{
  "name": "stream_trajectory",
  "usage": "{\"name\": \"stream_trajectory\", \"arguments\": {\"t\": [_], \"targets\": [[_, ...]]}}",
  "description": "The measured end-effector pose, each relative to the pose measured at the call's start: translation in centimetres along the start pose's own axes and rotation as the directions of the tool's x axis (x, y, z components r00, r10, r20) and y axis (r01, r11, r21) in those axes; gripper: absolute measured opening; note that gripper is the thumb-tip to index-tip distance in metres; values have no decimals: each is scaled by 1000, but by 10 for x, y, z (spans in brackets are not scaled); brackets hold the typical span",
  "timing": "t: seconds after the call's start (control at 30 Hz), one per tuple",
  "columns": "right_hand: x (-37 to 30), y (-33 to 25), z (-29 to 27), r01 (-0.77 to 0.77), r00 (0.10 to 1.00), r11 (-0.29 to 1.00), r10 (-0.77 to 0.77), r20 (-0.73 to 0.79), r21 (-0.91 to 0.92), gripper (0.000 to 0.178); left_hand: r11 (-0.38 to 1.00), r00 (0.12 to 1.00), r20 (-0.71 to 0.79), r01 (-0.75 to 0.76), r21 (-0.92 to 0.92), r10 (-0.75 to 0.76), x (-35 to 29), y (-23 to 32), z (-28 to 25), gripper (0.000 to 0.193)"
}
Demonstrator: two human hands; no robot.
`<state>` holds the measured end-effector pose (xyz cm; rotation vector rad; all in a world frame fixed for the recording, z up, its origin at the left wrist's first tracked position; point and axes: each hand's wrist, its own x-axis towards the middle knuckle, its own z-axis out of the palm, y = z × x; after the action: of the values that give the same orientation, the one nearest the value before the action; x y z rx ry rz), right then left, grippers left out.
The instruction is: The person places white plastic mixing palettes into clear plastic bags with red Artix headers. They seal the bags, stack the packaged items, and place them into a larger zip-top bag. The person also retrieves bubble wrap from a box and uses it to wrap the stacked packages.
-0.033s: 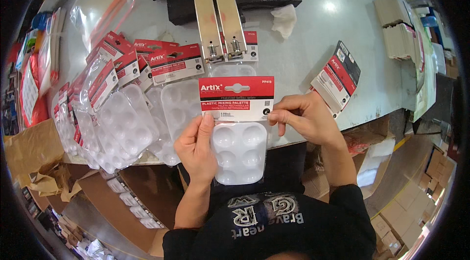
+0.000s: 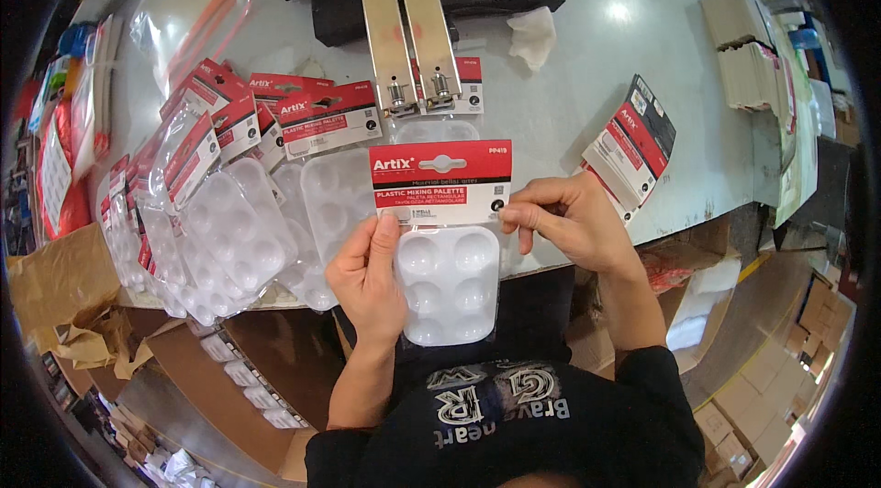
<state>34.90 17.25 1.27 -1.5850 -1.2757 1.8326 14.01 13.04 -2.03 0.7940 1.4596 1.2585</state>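
Both hands grasp bagged white palette (image 2: 448,281): left hand (image 2: 369,279) cradles side, right hand (image 2: 571,222) pinches red header card (image 2: 440,179), above bench (image 2: 587,75).

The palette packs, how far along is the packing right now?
Looks done: a fanned pile of packaged palettes with red header cards lies on the table. In hand: the left hand and right hand hold one white six-well palette at its header card. Seemingly left: a stack of loose header cards.
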Motion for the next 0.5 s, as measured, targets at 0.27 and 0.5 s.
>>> {"name": "stream_trajectory", "arguments": {"t": [0.27, 0.5], "targets": [[2, 18, 13, 137, 984, 990, -134, -120, 22, 13, 998, 999, -11, -34, 49, 34, 2, -6, -2, 21], [-6, 12, 20, 143, 982, 989, -137, -127, 35, 12, 985, 998, 16, -68, 157, 66, -4, 4, -8, 21]]}}
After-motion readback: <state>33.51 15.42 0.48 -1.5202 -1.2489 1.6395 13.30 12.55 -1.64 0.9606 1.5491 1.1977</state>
